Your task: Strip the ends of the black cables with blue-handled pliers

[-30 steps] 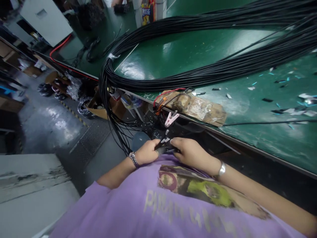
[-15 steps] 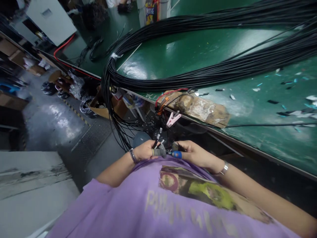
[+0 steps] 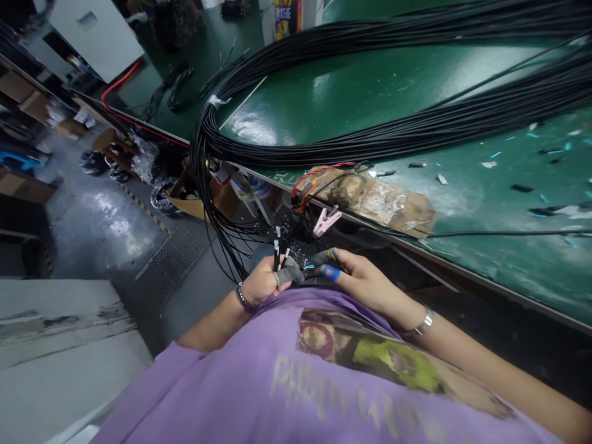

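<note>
My left hand (image 3: 266,280) is closed on several black cables (image 3: 276,254), whose white-tipped ends stick up above the fingers. A grey cover wraps its thumb. At its fingertips light-blue wire ends (image 3: 308,266) show, pointing toward my right hand (image 3: 365,283). That hand's thumb, wrapped in blue tape (image 3: 330,272), and its grey-covered forefinger (image 3: 324,256) come close together beside the wire ends. What lies between them is too small to make out. The cables run from my left hand back to a thick black cable bundle (image 3: 206,148) hanging over the table's edge.
The bundle loops across a green table (image 3: 351,102) strewn with cable scraps (image 3: 522,188). At its edge are taped cardboard (image 3: 383,206) and a pink-white clamp (image 3: 326,221) with red and black leads. A cardboard box (image 3: 194,203) sits below, left. A white block (image 3: 60,345) stands near my left side.
My left hand has shifted slightly left and up, and the cable ends in it now stand more upright. My right forefinger has stretched out toward the left hand, showing the blue wire ends.
</note>
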### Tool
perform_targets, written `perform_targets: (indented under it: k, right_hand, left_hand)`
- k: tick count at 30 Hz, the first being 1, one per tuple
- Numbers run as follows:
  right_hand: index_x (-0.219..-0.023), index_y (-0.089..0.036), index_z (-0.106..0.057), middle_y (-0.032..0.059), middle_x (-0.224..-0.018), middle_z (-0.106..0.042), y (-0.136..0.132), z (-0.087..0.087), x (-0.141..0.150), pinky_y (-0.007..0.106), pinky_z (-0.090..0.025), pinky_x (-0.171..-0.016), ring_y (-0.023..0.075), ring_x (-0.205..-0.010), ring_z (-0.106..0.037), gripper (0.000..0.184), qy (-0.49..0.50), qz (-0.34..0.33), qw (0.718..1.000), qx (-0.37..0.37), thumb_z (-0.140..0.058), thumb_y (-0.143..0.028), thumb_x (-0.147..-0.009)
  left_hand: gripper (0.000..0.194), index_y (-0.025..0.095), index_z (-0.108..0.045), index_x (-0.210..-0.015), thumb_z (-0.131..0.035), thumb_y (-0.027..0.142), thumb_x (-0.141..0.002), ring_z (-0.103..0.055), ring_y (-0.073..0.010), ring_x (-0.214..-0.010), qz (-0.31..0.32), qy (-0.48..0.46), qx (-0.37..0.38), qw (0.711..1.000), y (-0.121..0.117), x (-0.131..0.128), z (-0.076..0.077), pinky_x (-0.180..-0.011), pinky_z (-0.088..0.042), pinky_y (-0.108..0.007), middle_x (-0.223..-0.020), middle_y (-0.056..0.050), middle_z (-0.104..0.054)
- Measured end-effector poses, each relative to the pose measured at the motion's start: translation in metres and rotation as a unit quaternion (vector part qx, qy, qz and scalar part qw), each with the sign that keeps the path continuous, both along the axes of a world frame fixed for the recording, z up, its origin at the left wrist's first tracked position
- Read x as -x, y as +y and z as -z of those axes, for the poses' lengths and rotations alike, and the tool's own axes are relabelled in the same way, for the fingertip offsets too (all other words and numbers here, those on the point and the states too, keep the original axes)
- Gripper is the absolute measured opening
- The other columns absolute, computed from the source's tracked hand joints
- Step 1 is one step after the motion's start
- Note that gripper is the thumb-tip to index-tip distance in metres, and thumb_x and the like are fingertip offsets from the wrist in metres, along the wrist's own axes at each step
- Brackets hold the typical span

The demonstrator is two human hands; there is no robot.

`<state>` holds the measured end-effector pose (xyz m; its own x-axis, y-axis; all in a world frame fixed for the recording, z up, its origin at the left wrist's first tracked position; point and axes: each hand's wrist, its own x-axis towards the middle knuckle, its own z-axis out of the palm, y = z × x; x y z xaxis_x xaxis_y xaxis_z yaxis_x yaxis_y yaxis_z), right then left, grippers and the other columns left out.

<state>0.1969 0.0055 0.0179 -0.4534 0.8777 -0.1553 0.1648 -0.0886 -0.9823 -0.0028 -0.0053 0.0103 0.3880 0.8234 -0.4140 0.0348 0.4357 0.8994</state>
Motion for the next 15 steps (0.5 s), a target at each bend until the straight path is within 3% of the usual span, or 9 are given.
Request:
perform_targets:
  k: [5,8,12,15]
  right_hand:
    - [-0.07,-0.019,-0.056,0.0005,-0.067,-0.057,-0.002,-0.001,0.006,0.029,-0.044,-0.063,0.0148,-0.064,-0.05,0.039,0.012,-0.002,0.999,0.029,-0.061,-0.057,-0.072]
    - [-0.065,-0.019,-0.052,-0.002,-0.062,-0.052,-0.004,0.003,0.01,0.026,-0.04,-0.055,0.0113,-0.057,-0.044,0.039,0.039,0.037,0.995,0.085,-0.07,-0.053,-0.063]
    - [-0.063,-0.02,-0.046,-0.006,-0.053,-0.044,-0.002,0.01,0.01,0.021,-0.023,-0.04,0.0057,-0.043,-0.03,0.042,0.109,0.16,0.953,0.233,-0.071,-0.053,-0.058]
    - [-0.063,-0.019,-0.047,-0.0061,-0.053,-0.044,-0.002,0.011,0.006,0.02,-0.018,-0.039,0.0042,-0.042,-0.027,0.043,0.153,0.165,0.932,0.285,-0.075,-0.051,-0.056]
  left_hand:
    - [0.051,0.015,-0.044,-0.057,-0.067,0.061,-0.063,-0.028,-0.0017,-0.031,0.019,0.034,-0.007,0.999,-0.002,-0.001,0.004,-0.034,-0.018,-0.017,-0.039,0.008,-0.039]
    - [0.049,0.015,-0.046,-0.057,-0.068,0.059,-0.064,-0.03,-0.0022,-0.033,0.041,0.037,-0.012,0.998,-0.002,-0.003,0.001,-0.035,-0.022,-0.017,-0.04,0.008,-0.04]
    - [0.046,0.013,-0.05,-0.058,-0.074,0.052,-0.06,-0.032,-0.0019,-0.036,0.069,0.006,-0.043,0.997,-0.003,-0.004,-0.002,-0.039,-0.025,-0.017,-0.041,0.008,-0.041]
    - [0.045,0.013,-0.05,-0.059,-0.073,0.052,-0.062,-0.031,-0.002,-0.036,0.049,-0.006,-0.039,0.998,-0.004,-0.002,0.001,-0.039,-0.024,-0.017,-0.041,0.008,-0.04]
